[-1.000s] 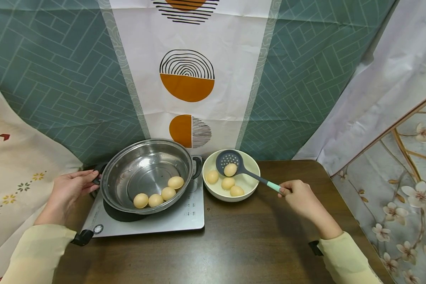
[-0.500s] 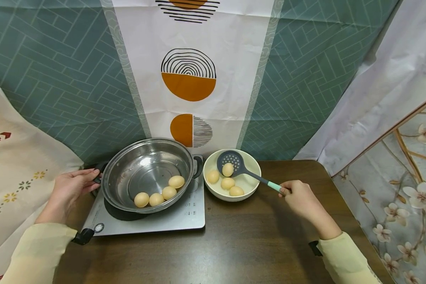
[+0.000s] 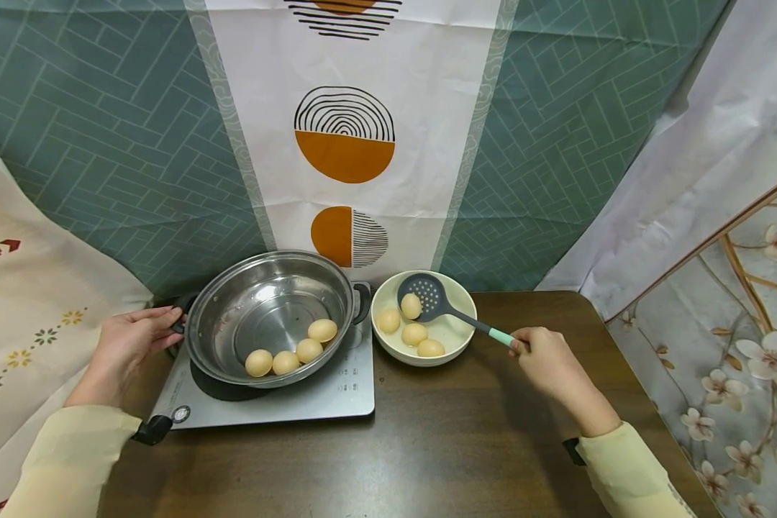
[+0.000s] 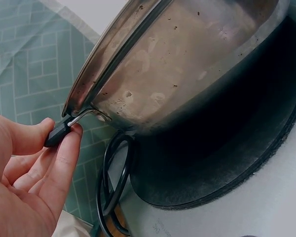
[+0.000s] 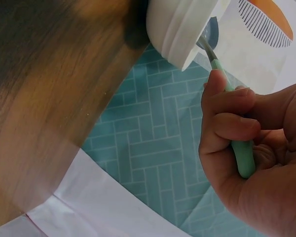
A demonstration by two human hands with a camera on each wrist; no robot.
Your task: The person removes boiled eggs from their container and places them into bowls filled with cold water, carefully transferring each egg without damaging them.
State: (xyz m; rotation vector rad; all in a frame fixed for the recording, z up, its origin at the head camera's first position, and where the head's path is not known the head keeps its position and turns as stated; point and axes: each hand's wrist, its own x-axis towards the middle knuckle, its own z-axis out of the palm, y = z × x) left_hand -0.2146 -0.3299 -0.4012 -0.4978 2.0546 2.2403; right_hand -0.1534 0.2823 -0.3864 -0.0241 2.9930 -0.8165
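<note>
My left hand (image 3: 129,342) pinches the black side handle (image 4: 58,133) of a steel pot (image 3: 278,288) between thumb and fingers. The pot leans toward me on the induction cooker (image 3: 298,404), and several eggs (image 3: 285,362) lie along its near side. With my right hand (image 3: 547,360) I grip the mint-green handle (image 5: 242,155) of a slotted skimmer (image 3: 439,291). Its dark head is over a cream bowl (image 3: 462,302), with one egg (image 3: 411,306) at the left of the head. Three more eggs (image 3: 414,334) rest in the bowl below it.
A brown wooden table (image 3: 427,446) carries the cooker and bowl. Black cable (image 4: 108,187) loops beside the cooker under the pot handle. Patterned cloth (image 3: 524,144) hangs behind, with a cream curtain (image 3: 39,288) on the left and floral fabric (image 3: 738,374) on the right.
The egg on the skimmer has rolled left, from the middle of the head to its left edge. The skimmer head has shifted slightly right. My left hand and the pot stay almost still.
</note>
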